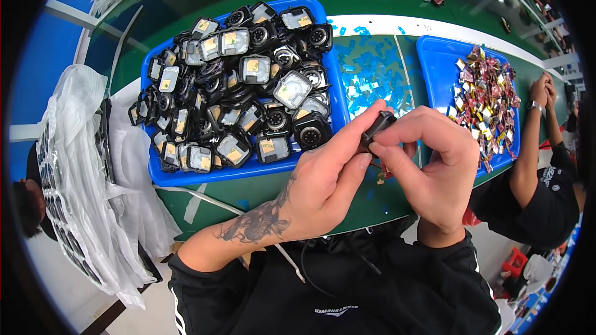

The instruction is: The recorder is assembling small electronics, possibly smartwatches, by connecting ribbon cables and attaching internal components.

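Note:
My left hand (326, 189) is closed around a small black watch case (375, 130), held up over the table in front of my chest. The fingertips of my right hand (444, 161) pinch the near right edge of the same case. Most of the case is covered by fingers, so its inside does not show. Just below the fingers is a small reddish piece (386, 171); whether it is attached to the case I cannot tell. To the left, a blue tray (338, 90) is heaped with watch cases (254, 69), some with grey inner faces and yellowish labels up, others with round sensor backs showing.
A second blue tray (436, 68) at the right holds a pile of small red, yellow and white parts (487, 102). Blue film scraps (372, 77) litter the green table between the trays. White plastic wrapping (81, 167) hangs at far left. A co-worker's hands (544, 92) rest beyond the right tray.

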`<state>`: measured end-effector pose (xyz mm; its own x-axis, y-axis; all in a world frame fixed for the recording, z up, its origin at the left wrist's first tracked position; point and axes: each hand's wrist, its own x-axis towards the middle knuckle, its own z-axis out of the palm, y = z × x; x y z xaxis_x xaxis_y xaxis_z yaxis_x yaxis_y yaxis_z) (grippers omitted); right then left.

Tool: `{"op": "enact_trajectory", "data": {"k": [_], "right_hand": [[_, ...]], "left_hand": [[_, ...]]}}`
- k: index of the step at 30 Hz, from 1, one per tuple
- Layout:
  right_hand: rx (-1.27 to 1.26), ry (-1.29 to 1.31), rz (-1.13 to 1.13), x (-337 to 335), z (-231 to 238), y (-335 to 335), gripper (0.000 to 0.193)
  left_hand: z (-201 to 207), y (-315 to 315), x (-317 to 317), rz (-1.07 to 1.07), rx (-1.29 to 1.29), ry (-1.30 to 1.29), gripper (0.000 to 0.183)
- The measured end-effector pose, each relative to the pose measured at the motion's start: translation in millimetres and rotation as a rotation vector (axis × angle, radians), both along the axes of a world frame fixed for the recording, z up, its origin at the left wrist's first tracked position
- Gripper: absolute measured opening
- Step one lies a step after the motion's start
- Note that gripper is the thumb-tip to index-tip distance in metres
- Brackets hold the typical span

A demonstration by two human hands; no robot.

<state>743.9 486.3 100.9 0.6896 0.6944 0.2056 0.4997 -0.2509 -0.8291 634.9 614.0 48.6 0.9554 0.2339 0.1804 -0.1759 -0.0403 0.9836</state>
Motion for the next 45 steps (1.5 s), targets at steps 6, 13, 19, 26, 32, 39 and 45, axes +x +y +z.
{"op": "enact_trajectory", "data": {"k": [6,13,19,26,32,39,45], "right_hand": [[0.126,-0.440,0.052,-5,0,3,0.019],[0.205,-0.312,0.037,-3,0,-9,0.046],[0.218,-0.253,0.142,4,-8,-9,0.045],[0.564,0.324,0.006,-11,-11,-20,0.052],[0.292,0.230,0.068,-25,-22,-24,0.028],[0.417,0.646,0.068,-17,-12,-26,0.015],[0.457,0.900,0.235,-7,-16,-23,0.014]], "left_hand": [[12,7,-5,-0.092,0.008,-0.029,0.053],[28,17,-8,-0.279,0.033,-0.030,0.052],[23,10,-7,-0.199,-0.005,-0.027,0.047],[17,6,0,-0.011,-0.489,-0.064,0.045],[18,0,-3,0.077,-0.360,-0.050,0.046],[34,20,-12,-0.015,0.620,-0.227,0.044],[34,14,-14,0.110,0.623,-0.173,0.034]]}}
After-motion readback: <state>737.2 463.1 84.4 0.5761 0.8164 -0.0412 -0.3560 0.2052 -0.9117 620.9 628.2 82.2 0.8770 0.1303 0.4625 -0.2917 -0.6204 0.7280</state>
